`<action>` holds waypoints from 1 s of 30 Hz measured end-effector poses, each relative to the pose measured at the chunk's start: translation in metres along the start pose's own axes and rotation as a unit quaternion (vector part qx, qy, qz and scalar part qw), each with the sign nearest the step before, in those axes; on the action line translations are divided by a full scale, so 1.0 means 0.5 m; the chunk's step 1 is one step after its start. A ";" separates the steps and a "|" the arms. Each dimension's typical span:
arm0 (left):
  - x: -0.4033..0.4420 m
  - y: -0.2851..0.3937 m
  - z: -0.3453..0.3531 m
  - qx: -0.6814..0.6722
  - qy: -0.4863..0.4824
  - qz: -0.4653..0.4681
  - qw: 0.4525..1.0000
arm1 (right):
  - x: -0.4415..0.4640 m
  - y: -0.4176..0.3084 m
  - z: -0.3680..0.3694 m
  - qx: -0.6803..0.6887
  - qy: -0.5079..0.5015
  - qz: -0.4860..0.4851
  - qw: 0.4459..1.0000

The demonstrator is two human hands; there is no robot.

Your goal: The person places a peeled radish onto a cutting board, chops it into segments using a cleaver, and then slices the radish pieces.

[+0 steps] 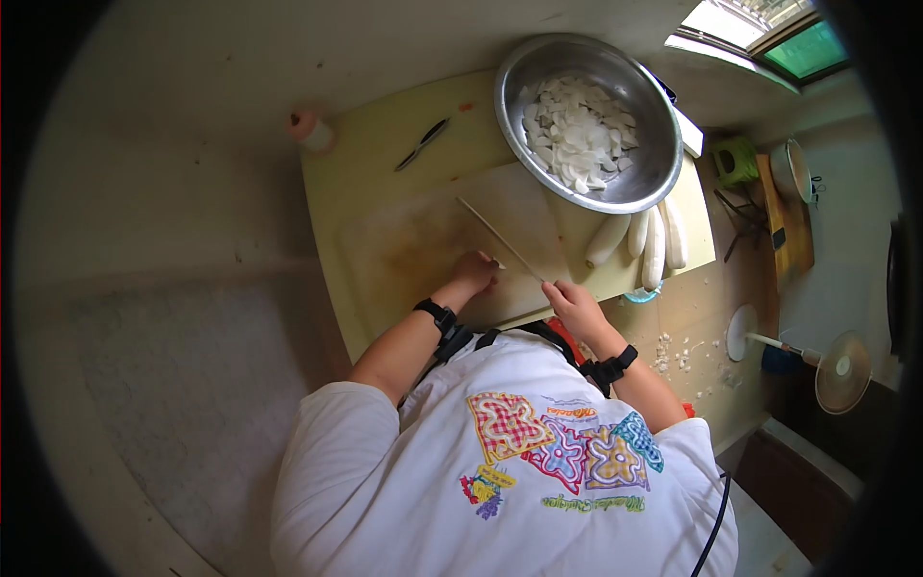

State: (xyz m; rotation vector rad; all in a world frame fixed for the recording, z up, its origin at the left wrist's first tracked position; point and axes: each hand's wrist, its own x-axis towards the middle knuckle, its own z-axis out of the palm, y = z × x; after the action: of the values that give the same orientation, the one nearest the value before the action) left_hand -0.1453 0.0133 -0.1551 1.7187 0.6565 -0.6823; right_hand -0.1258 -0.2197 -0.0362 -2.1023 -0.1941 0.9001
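My right hand [575, 310] is closed around the handle of a long knife [500, 238], seen nearly edge-on. Its blade slants up and left over the worn white cutting board [404, 216]. Just left of the knife, my left hand [475, 273] rests on the board with its fingers curled in. A small white radish piece [500, 265] shows at its fingertips; most of it is hidden. Beyond the board's right corner stands a large steel bowl [663, 159] with many thin white radish slices [582, 130] in it. Several peeled white radishes [654, 245] lie below the bowl.
A dark-handled peeler or small knife [421, 144] lies on the yellowish table [375, 130] behind the board. A pink-capped bottle [311, 130] stands at the back left corner. White scraps [673, 356] litter the floor at right, near a standing fan [843, 370].
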 end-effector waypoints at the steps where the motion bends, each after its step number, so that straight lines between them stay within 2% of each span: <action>1: -0.007 0.008 -0.002 0.003 -0.001 0.002 1.000 | -0.004 -0.002 -0.003 0.002 0.003 -0.001 1.000; 7: -0.019 -0.002 0.004 -0.038 0.023 0.001 0.999 | -0.023 0.013 -0.004 0.039 0.012 0.004 0.999; 10: -0.030 0.009 -0.004 0.000 0.003 0.037 0.999 | -0.051 -0.004 -0.016 -0.033 0.048 -0.030 0.998; 12: -0.045 0.038 -0.002 0.005 0.003 0.005 1.000 | -0.072 -0.017 -0.023 -0.122 0.075 -0.047 0.989; 13: -0.028 0.014 0.004 0.009 0.000 0.008 1.000 | -0.083 -0.020 -0.026 -0.120 0.081 -0.046 0.988; 14: -0.003 -0.030 0.011 0.018 0.029 0.157 0.987 | -0.093 -0.022 -0.028 -0.148 0.107 -0.086 0.979; 15: -0.019 -0.017 0.013 -0.015 0.035 0.158 0.987 | -0.101 -0.023 -0.032 -0.175 0.134 -0.125 0.967; 16: -0.038 0.001 0.014 -0.049 0.042 0.159 0.985 | -0.108 -0.023 -0.038 -0.174 0.141 -0.123 0.967; 18: 0.048 -0.076 0.021 0.101 0.067 0.345 0.931 | -0.121 -0.021 -0.045 -0.230 0.177 -0.191 0.938; 20: 0.038 -0.069 0.016 0.067 0.067 0.336 0.937 | -0.131 -0.016 -0.052 -0.221 0.213 -0.220 0.926; 25: 0.010 -0.012 -0.032 -0.122 0.119 0.188 0.967 | -0.162 -0.002 -0.085 -0.239 0.243 -0.251 0.906; 28: 0.018 0.073 -0.101 -0.185 0.169 0.181 0.951 | -0.178 0.019 -0.106 -0.249 0.267 -0.279 0.888; 30: -0.017 0.173 -0.140 -0.148 0.167 0.182 0.958 | -0.189 0.033 -0.122 -0.249 0.273 -0.290 0.883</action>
State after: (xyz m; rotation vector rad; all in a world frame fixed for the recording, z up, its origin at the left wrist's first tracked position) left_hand -0.0805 0.0608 -0.0780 1.6234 0.6125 -0.0282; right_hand -0.1576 -0.3088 0.0268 -2.4542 -0.7695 -0.1361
